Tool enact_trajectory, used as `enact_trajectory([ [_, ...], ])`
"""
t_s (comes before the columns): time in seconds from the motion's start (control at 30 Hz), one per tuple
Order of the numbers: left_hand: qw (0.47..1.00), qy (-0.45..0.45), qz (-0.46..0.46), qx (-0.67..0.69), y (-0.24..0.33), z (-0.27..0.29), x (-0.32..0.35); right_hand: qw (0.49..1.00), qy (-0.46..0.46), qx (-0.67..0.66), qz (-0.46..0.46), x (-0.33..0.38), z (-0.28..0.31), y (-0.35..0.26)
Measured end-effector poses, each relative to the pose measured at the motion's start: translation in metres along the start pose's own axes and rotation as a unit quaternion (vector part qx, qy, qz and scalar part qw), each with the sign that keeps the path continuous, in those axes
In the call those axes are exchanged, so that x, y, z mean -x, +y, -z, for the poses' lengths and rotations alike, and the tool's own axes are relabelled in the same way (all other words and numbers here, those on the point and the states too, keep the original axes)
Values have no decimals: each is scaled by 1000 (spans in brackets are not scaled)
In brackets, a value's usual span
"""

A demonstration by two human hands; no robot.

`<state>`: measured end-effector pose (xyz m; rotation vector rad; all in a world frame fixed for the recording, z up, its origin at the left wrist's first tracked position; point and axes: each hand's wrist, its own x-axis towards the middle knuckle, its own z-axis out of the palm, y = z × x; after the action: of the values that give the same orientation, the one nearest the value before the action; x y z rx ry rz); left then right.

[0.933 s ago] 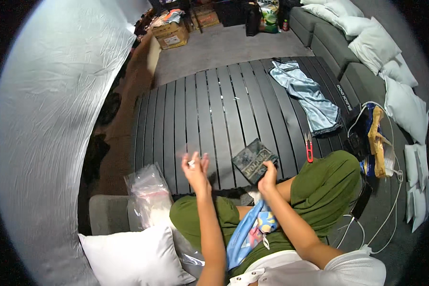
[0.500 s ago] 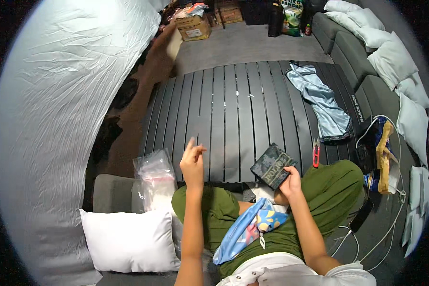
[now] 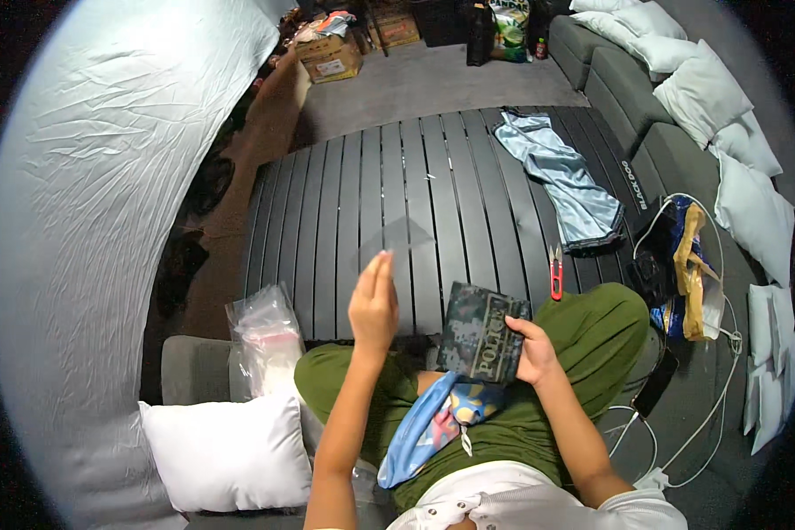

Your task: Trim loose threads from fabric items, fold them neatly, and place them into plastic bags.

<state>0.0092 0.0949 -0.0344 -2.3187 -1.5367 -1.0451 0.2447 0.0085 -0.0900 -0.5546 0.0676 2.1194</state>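
In my right hand [image 3: 534, 352] is a flat, square, wallet-like item [image 3: 470, 329] with a dark camouflage pattern and pale lettering; my thumb lies across its right edge. My left hand [image 3: 374, 309] is raised over the near edge of the black slatted table [image 3: 327, 230]. Its fingertips are pinched together on a thin, see-through grey piece of film [image 3: 405, 235], whose outline is faint. Across my lap lies a blue patterned cloth [image 3: 424, 428], just below the wallet-like item. Red-handled thread snips [image 3: 556, 276] rest on the table near my right knee.
Light blue satin cloth [image 3: 565, 185] lies on the table's right side. Clear plastic bags [image 3: 268, 336] and a white pillow [image 3: 225, 452] are at my left. To my right are white cables [image 3: 724, 371], a phone [image 3: 655, 386] and a blue-and-gold bag [image 3: 691, 265]. Grey sofas with pillows line the right.
The wallet-like item has turned more upright and come nearer my left hand. My left fingers have gone from loosely spread to pinched, with the film now visible. The whole view has shifted slightly.
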Motion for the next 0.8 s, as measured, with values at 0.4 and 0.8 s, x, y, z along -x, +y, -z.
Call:
enact_trajectory([
  [0.4, 988, -124, -42, 79, 44, -38, 51, 999, -29, -9, -21, -8, -5, -5],
  [0.8, 979, -178, -71, 73, 52, -35, 59, 987, -23, -132, 88, -33, 12, -1],
])
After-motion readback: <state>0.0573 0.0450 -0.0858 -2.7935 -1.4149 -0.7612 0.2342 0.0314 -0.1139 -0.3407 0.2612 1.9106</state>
